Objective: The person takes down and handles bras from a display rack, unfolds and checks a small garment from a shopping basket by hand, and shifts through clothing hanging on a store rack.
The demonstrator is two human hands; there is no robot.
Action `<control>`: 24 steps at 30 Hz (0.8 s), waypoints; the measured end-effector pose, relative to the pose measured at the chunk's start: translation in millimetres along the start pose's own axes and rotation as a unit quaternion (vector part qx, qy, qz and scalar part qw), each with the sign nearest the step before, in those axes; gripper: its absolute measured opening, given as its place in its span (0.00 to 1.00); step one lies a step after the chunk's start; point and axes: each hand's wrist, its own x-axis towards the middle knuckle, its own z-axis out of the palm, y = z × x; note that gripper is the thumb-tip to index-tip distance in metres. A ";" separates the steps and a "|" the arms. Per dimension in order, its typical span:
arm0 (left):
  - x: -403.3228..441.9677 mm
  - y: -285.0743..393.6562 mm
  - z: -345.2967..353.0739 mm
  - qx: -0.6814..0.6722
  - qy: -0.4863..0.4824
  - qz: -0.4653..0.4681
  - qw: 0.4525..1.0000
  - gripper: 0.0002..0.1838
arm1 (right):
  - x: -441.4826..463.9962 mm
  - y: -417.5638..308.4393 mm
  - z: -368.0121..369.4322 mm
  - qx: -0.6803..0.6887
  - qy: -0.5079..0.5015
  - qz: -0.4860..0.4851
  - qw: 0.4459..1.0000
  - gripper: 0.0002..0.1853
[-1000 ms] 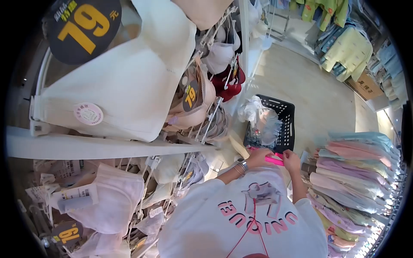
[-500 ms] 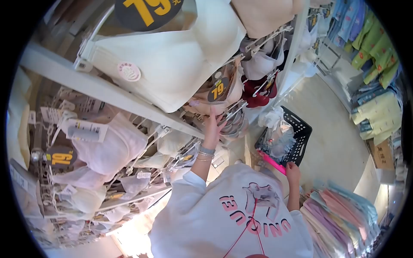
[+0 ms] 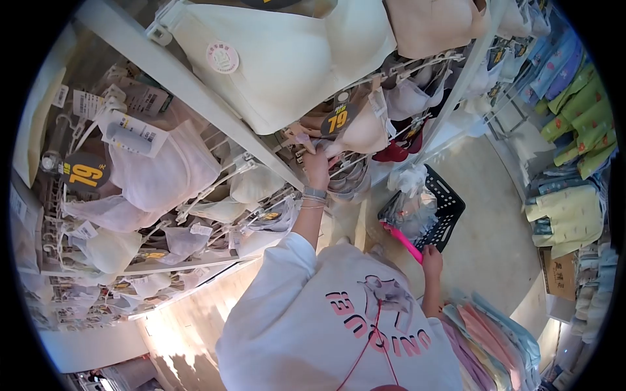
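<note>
Beige bra (image 3: 366, 135) under my left hand (image 3: 317, 168)

The beige bra is hanging among others beside a white beam (image 3: 195, 93), and my left fingers are touching its lower edge; whether they are pinching or only resting there, I cannot tell. A dark price tag (image 3: 338, 120) reading 79 is showing against it. Above, a large white bra (image 3: 280, 65) is hanging, wearing a round sticker (image 3: 222, 57). My right fingers are curling around the pink handle (image 3: 402, 241) of a black basket (image 3: 452, 208), which is holding a pale bundle (image 3: 417, 212). Pastel clothes (image 3: 492, 339) are hanging near my right arm (image 3: 433, 296).
</note>
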 end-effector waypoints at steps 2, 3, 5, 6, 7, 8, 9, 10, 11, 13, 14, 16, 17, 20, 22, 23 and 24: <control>-2.7 -0.7 -1.1 0.012 -0.009 0.029 0.999 0.12 | 2.2 -3.8 -1.2 -0.001 -0.004 0.001 1.000 0.14; -1.9 -4.0 -0.6 -0.003 -0.002 0.033 0.999 0.11 | 3.0 -4.2 -1.6 0.004 -0.008 0.003 1.000 0.15; -1.0 -14.5 -1.7 -0.036 0.006 0.039 0.999 0.10 | 2.1 -3.3 -2.1 0.023 -0.017 0.005 1.000 0.14; -2.9 -16.5 -2.3 -0.046 -0.004 0.034 0.998 0.10 | 3.1 -3.5 -2.1 0.038 -0.023 0.004 0.999 0.14; -4.7 -18.2 -5.4 -0.055 -0.014 0.029 0.998 0.10 | 4.8 -4.1 -2.7 0.051 -0.031 0.002 0.998 0.14; -6.4 -19.8 -8.5 -0.065 -0.022 0.025 0.997 0.11 | 8.7 -5.8 -3.2 0.056 -0.023 -0.037 0.997 0.13; -9.0 -19.2 -9.4 -0.068 -0.033 0.021 0.997 0.11 | 15.3 -12.7 -4.5 0.062 -0.015 -0.075 0.995 0.13; -12.1 -17.6 -9.4 -0.071 -0.044 0.017 0.996 0.12 | 21.3 -28.7 -9.4 0.069 -0.008 -0.113 0.991 0.13; -15.9 -16.1 -10.3 -0.073 -0.055 0.013 0.996 0.13 | 30.7 -47.7 -12.0 0.098 -0.006 -0.139 0.985 0.13; -23.4 -13.4 -9.5 -0.077 -0.052 0.010 0.996 0.14 | 50.1 -118.4 -23.3 0.144 -0.017 -0.178 0.973 0.16; -26.8 -11.9 -7.8 -0.079 -0.052 0.010 0.995 0.15 | 53.5 -162.1 -32.6 0.203 -0.050 -0.149 0.967 0.18; -35.0 -7.9 -5.7 -0.091 -0.062 0.006 0.994 0.15 | 92.1 -209.3 -4.0 0.265 -0.048 -0.246 0.931 0.30; -37.3 -5.9 -5.5 -0.095 -0.064 0.005 0.993 0.16 | 106.1 -243.5 10.0 0.323 -0.022 -0.262 0.909 0.31; -36.5 -6.7 -10.8 -0.088 -0.080 -0.029 0.992 0.19 | 82.1 -350.9 -13.2 0.428 -0.073 -0.257 0.863 0.37; -42.2 -1.5 -12.3 -0.080 -0.092 -0.021 0.992 0.19 | 106.6 -364.2 30.3 0.321 0.045 -0.253 0.912 0.36; -43.6 1.0 -12.4 -0.084 -0.100 -0.015 0.991 0.19 | 114.3 -367.9 47.8 0.263 0.105 -0.247 0.927 0.36; -46.1 6.1 -11.8 -0.089 -0.109 -0.011 0.990 0.19 | 117.8 -367.7 50.3 0.294 0.063 -0.219 0.928 0.35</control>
